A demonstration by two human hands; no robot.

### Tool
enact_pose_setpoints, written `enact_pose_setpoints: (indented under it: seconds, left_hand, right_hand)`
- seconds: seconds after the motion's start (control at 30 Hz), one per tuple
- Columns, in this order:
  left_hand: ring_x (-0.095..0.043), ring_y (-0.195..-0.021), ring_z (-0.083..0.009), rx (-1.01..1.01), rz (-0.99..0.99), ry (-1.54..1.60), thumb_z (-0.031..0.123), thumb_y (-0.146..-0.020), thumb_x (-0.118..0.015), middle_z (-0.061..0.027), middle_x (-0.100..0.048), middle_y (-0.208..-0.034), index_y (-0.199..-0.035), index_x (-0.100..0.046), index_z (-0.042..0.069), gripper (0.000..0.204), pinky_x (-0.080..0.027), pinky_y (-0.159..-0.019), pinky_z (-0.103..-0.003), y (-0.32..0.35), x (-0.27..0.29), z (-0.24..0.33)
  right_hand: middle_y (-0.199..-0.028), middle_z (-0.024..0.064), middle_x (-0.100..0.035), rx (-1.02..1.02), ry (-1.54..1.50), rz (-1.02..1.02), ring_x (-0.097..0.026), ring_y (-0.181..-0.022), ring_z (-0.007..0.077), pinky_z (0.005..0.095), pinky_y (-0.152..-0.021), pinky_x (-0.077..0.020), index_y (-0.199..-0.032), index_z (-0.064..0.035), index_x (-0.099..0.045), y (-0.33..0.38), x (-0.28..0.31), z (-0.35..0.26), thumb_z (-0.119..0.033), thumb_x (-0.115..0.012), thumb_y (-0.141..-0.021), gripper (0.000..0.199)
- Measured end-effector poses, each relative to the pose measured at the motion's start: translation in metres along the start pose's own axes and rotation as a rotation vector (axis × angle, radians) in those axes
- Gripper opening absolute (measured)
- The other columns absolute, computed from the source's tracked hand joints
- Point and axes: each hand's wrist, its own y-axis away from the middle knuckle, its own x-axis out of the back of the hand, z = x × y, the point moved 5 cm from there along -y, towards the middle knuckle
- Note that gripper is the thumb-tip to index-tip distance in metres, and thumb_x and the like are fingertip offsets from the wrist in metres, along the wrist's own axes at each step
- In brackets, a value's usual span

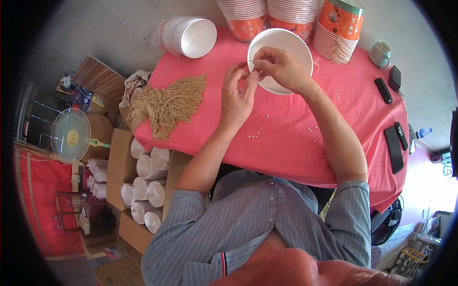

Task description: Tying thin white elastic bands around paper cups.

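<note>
A white paper bucket (303, 50) stands on the table with its open mouth toward me. At its left rim my left hand (238, 97) and my right hand (281, 69) meet, fingertips pinched together. A thin cord seems to be caught between them; most of it is hidden by the fingers. My right hand reaches across the bucket's mouth, while my left hand stays just outside the rim. A thin strand shows at the bucket's right side. To the left lies a loose heap of tan cords (176, 105).
Stacked white buckets (198, 38) lie at the back left; orange-patterned bucket stacks (245, 26) stand behind. Farther right are an orange bucket stack (336, 40) with cords, a mug (380, 55) and dark devices (393, 148). Small white bits dot the red tablecloth (281, 143). Boxes (119, 167) hold wrapped cups.
</note>
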Motion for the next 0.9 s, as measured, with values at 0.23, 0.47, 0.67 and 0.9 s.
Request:
enact_pose_setpoints:
  seconds: [0.23, 0.47, 0.67, 0.9]
  left_hand:
    - [-0.070, -0.095, -0.0145, 0.234, -0.040, 0.159, 0.030, -0.116, -0.062, -0.0142, -0.073, -0.121, -0.136, -0.056, 0.000, 0.037, -0.057, -0.078, -0.029, 0.018, 0.015, 0.000]
    - [-0.072, -0.098, -0.0140, 0.193, -0.065, 0.166, 0.014, -0.116, -0.056, -0.0100, -0.070, -0.128, -0.146, -0.059, -0.002, 0.034, -0.059, -0.072, -0.027, 0.022, 0.024, -0.006]
    - [-0.072, -0.092, -0.0151, 0.193, -0.081, 0.075, 0.006, -0.112, -0.057, -0.0113, -0.070, -0.124, -0.141, -0.065, 0.000, 0.031, -0.057, -0.072, -0.029, 0.022, 0.022, -0.002]
    - [-0.074, -0.100, -0.0226, 0.125, -0.054, -0.022, 0.004, -0.110, -0.058, -0.0166, -0.072, -0.122, -0.138, -0.068, 0.000, 0.030, -0.060, -0.082, -0.035, 0.021, 0.027, 0.001]
  right_hand:
    - [-0.101, 0.0081, -0.076, -0.026, -0.022, -0.204, -0.078, -0.088, 0.0170, 0.0321, -0.084, -0.0631, -0.112, 0.0011, -0.070, 0.008, -0.013, -0.017, -0.014, -0.063, -0.109, 0.017]
    - [-0.100, 0.0081, -0.075, -0.067, 0.002, -0.251, -0.077, -0.090, 0.0178, 0.0334, -0.085, -0.0645, -0.110, 0.0003, -0.068, 0.013, -0.017, -0.026, -0.011, -0.060, -0.108, 0.014]
    - [-0.106, 0.0055, -0.079, -0.030, -0.003, -0.283, -0.079, -0.087, 0.0159, 0.0337, -0.089, -0.0584, -0.113, -0.0048, -0.074, 0.013, -0.017, -0.018, -0.019, -0.061, -0.104, 0.021]
    - [-0.103, 0.0078, -0.075, -0.033, -0.018, -0.360, -0.075, -0.096, 0.0167, 0.0334, -0.092, -0.0613, -0.111, 0.0009, -0.069, 0.013, -0.023, -0.017, -0.010, -0.059, -0.108, 0.015]
